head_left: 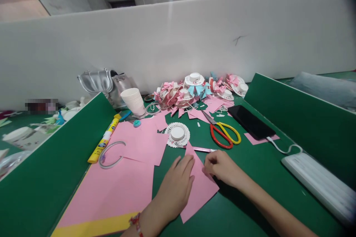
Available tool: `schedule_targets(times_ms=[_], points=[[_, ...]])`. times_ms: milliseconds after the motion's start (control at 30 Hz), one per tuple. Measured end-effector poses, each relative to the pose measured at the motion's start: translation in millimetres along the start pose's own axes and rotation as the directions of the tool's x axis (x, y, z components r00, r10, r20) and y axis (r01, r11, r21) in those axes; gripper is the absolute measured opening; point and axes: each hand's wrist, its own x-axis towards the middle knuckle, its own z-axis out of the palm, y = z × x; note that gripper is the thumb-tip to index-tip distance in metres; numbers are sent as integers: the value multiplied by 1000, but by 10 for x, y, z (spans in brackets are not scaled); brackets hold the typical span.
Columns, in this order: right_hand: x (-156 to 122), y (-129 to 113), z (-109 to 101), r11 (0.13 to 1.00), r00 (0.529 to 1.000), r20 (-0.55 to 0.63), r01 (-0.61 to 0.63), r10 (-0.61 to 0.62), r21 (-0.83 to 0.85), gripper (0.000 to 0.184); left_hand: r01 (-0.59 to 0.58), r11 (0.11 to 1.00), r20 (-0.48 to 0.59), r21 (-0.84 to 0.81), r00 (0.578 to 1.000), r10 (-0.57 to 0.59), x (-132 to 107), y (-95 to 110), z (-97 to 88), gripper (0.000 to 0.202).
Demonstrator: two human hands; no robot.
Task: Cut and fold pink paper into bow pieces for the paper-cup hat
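Observation:
A piece of pink paper [200, 189] with a pointed far end lies at an angle in front of me. My left hand [175, 187] rests flat over its left side, fingers stretched out and a beaded bracelet at the wrist. At the right edge of the same paper, my right hand [222, 166] is closed, fingertips pinching that edge. Just beyond the point of the paper is a small white paper hat [177, 133] with a fringed brim. A pink pen-like stick [201, 149] lies between the hat and my right hand.
Red-and-yellow-handled scissors [225, 135], a black phone [250, 122] and a white power bank [317, 181] with a cable lie rightward. Leftward are pink sheets [111, 192], a yellow glue tube [105, 139] and stacked paper cups [133, 100]. Finished-looking paper hats [194, 79] pile up behind; green dividers [300, 118] flank both sides.

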Motion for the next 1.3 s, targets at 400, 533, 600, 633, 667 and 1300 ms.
schedule_targets(times_ms=[400, 533, 600, 633, 667, 1300], points=[[16, 15, -69, 998, 993, 100, 60, -58, -10, 17, 35, 999, 176, 7, 984, -36, 120, -184, -188, 54], [50, 76, -267, 997, 984, 161, 78, -75, -9, 18, 61, 998, 135, 22, 989, -63, 193, -193, -196, 25], [86, 172, -504, 990, 994, -80, 65, -76, -127, 23, 60, 998, 121, 32, 991, -64, 206, -200, -196, 21], [107, 242, -642, 975, 953, -292, 9, -76, -224, 23, 57, 998, 115, 34, 992, -61, 209, -204, -196, 20], [128, 325, -780, 946, 877, -475, -86, -76, -311, 24, 53, 998, 110, 34, 992, -56, 210, -207, -196, 20], [559, 885, -1484, 790, 805, -590, -401, 62, -464, 74, 38, 994, 126, 100, 991, -50, 91, -201, -136, 36]])
